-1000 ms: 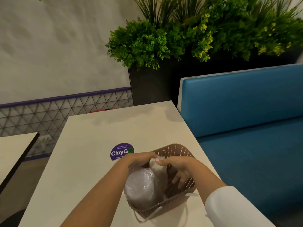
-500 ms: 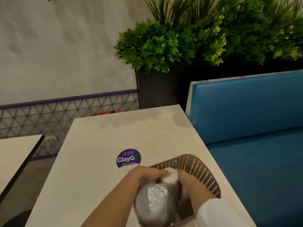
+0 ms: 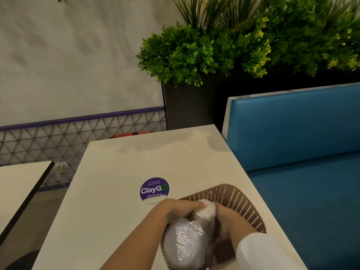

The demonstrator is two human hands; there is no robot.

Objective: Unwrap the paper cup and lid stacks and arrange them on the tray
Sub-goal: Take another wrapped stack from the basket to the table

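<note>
Plastic-wrapped stack [image 3: 184, 247] sits in the brown tray [image 3: 241, 201], just below both hands, with the left hand [image 3: 175, 208] curled over its far end and the right hand [image 3: 224, 215] gripping opposite, seemingly to steady it for tearing the wrap.

Dim, soft light — wide-angle warp

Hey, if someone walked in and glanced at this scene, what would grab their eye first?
Probably both hands, left hand and right hand, closed around a plastic-wrapped white stack over the brown perforated basket tray at the pale table's near edge. Next, the round purple ClayGo sticker beside the tray, and the bright blue padded bench on the right.
</note>
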